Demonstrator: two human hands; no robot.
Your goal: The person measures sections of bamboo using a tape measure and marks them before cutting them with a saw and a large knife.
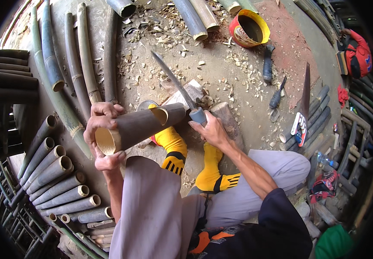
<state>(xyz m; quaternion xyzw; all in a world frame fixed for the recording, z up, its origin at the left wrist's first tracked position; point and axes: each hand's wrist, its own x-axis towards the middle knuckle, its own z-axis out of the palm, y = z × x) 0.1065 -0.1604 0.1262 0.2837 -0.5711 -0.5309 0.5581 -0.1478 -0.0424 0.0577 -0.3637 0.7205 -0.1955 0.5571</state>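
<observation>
My left hand (103, 134) is wrapped round the near end of a short, thick bamboo tube (136, 127). The tube lies tilted across above my left knee, its hollow end facing left. Near its far end a curved notch (159, 115) opens through the wall, showing the pale inside. In my right hand (212, 129) is a long knife (175, 84), gripped by its grey handle. Its blade points up and to the left, just beyond the far end of the tube. A wooden block (227, 121) stands on the ground beside my right hand.
Cut bamboo tubes (65, 190) are stacked at left, with long poles (80, 56) above them. A handsaw (302, 108) leans on tubes at right. A red and yellow bucket (249, 29) and a sheathed tool (267, 64) stand beyond. Wood chips (165, 36) litter the ground.
</observation>
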